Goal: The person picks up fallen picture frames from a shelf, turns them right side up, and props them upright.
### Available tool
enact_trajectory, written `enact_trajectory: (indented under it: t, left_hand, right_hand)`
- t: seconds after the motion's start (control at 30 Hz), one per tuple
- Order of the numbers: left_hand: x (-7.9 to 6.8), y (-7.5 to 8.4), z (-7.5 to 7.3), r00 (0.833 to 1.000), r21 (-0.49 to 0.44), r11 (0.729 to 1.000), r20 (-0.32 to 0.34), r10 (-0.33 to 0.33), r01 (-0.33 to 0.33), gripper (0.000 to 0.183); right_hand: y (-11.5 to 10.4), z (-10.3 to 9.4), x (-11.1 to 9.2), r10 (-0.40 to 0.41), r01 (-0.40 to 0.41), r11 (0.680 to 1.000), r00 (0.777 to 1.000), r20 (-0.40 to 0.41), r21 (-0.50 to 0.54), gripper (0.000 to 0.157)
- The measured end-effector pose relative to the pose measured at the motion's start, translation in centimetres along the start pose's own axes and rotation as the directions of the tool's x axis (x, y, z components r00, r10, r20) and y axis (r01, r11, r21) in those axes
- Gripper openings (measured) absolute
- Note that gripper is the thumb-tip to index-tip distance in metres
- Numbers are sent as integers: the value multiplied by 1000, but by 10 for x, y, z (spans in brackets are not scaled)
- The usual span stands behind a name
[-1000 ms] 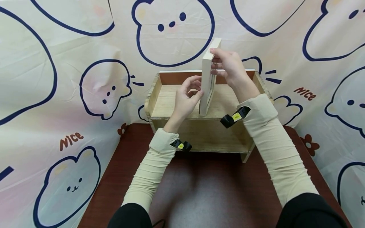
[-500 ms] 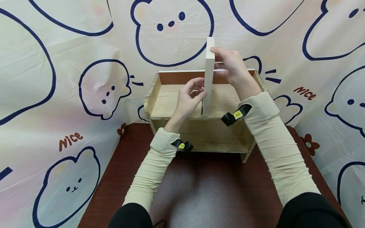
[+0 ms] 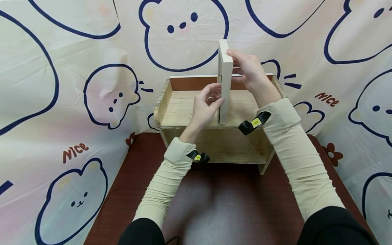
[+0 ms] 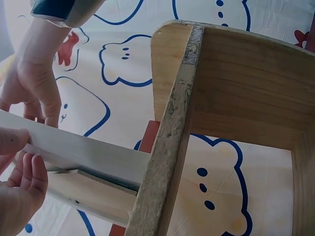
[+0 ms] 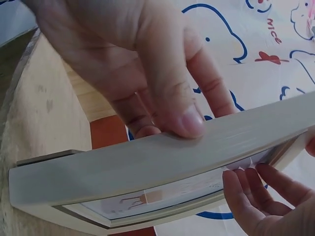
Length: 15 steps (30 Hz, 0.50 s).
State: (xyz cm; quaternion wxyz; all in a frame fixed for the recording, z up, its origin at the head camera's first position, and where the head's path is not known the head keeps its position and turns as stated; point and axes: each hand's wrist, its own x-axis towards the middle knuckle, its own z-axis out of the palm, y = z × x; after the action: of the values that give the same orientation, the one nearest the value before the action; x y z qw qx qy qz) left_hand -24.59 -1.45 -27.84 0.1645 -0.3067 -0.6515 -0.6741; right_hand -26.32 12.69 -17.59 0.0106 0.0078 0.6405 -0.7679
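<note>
A white picture frame stands upright, nearly edge-on, at the middle of the front edge of a wooden shelf unit's upper board. My left hand holds it low down, thumb on the near edge and fingers curled at its left side. Higher up, my right hand grips the same edge with its thumb, fingers on the right face. In the right wrist view, that face shows a picture behind the rim, with the right hand's fingertips against it. The left wrist view shows the frame's pale back panel.
The wooden shelf unit has an open lower space, raised side boards and a brown strip along its back. It stands on a dark red-brown table. A cartoon-printed cloth hangs close behind and at both sides.
The picture frame has turned, its near edge swinging right, so that its left face now shows instead of its right. My left hand has shifted slightly right with it; both hands keep their hold.
</note>
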Motion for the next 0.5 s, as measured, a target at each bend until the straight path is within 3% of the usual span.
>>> enact_trajectory:
  t: [0.17, 0.3, 0.5]
  left_hand:
    - [0, -1, 0, 1000, 26, 1000, 6, -5, 5, 35]
    - [0, -3, 0, 1000, 48, 999, 14, -8, 7, 34]
    - [-1, -5, -1, 1000, 53, 999, 17, 4, -5, 32]
  right_hand:
    - [6, 0, -4, -50, 50, 998, 999, -4, -40, 47]
    - [15, 2, -10, -118, 118, 993, 993, 5, -11, 48]
    - [27, 4, -20, -277, 282, 956, 958, 71, -75, 51]
